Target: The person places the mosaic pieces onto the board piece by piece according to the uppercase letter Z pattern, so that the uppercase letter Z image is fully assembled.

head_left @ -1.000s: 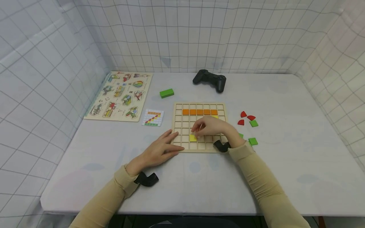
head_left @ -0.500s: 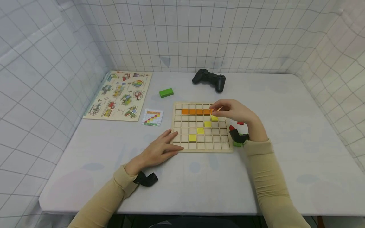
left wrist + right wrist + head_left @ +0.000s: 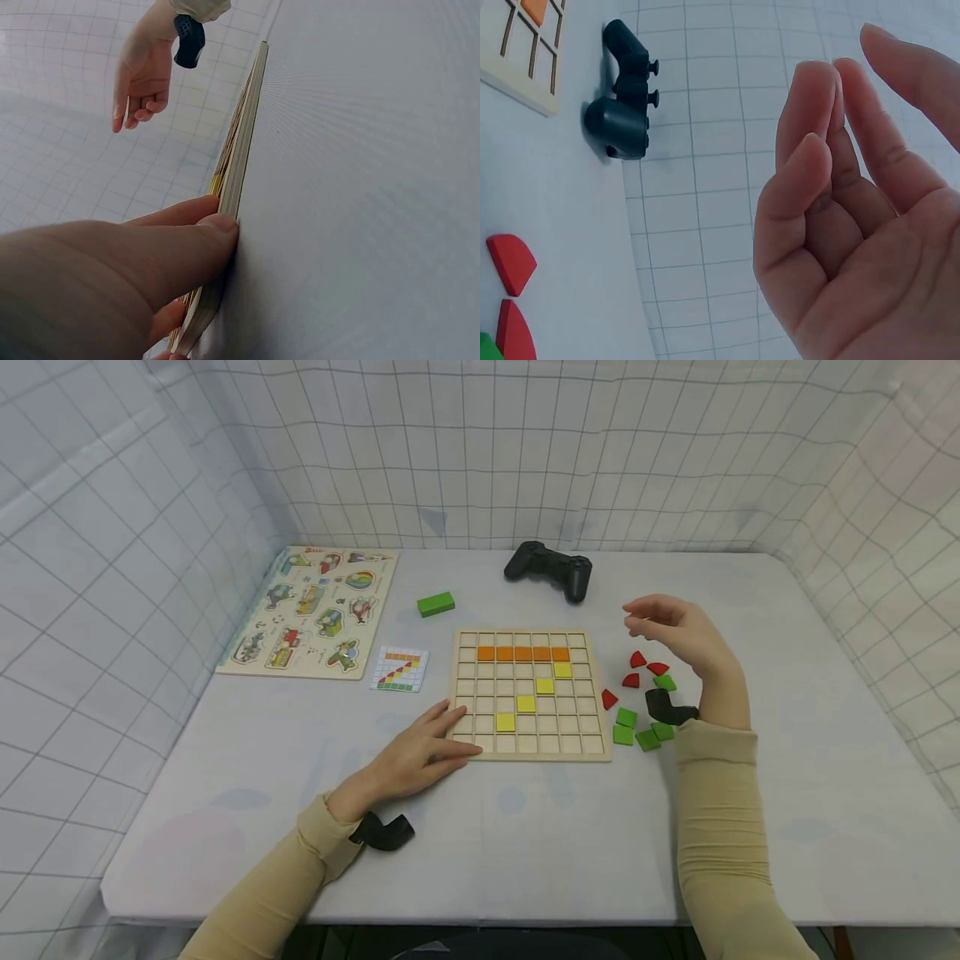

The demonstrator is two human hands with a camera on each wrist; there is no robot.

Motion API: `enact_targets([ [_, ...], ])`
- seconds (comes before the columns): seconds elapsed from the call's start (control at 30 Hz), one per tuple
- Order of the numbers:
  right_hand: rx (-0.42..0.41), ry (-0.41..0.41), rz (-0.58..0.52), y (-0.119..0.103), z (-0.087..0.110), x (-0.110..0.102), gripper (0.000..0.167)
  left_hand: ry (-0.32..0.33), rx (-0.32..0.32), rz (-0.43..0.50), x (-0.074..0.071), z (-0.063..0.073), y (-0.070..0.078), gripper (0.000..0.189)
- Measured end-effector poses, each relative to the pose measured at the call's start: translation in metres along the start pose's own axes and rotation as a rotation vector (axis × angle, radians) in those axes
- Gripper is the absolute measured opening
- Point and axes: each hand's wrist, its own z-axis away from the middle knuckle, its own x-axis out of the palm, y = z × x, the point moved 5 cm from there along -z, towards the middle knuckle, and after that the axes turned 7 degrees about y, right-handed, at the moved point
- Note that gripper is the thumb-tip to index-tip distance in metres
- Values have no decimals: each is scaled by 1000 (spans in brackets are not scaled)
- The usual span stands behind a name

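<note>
A wooden grid board (image 3: pixel 531 757) lies in the middle of the table, with a row of orange squares (image 3: pixel 522 653) near its far edge and a diagonal of yellow squares (image 3: pixel 526 703). My left hand (image 3: pixel 412 758) rests on the board's near-left corner, fingers extended; in the left wrist view its thumb (image 3: pixel 217 225) touches the side edge. To the right of the board, my right hand (image 3: pixel 686 635) is raised above the table. Its fingers are loosely bent, and the right wrist view shows nothing in them. Red quarter-round pieces (image 3: pixel 632 680) and green squares (image 3: pixel 648 740) lie below that hand.
Left of the board lies a pattern card (image 3: pixel 400 669). A picture puzzle board (image 3: pixel 311 610) is at the far left. Behind the grid board are a green block (image 3: pixel 436 604) and a black game controller (image 3: pixel 548 571). A white gridded curtain (image 3: pixel 480 460) borders the table.
My right hand has moved from the near-left yellow square across the board, then off it to the right and up. More loose pieces are uncovered. My left hand has stayed put.
</note>
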Motion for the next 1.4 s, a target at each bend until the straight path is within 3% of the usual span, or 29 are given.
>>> enact_targets([
  [0.27, 34, 69, -100, 21, 0, -15, 36, 3, -3, 6, 0, 0, -1, 24],
  [0.53, 99, 92, -90, 44, 0, -23, 39, 2, 0, 10, 1, 1, -2, 24],
  [0.83, 203, 94, -73, 66, 3, -29, 56, -13, -26, 15, 2, 1, -3, 24],
  [1.4, 276, 43, -30, 87, 4, -29, 58, -9, -25, 18, 1, 1, -1, 24],
])
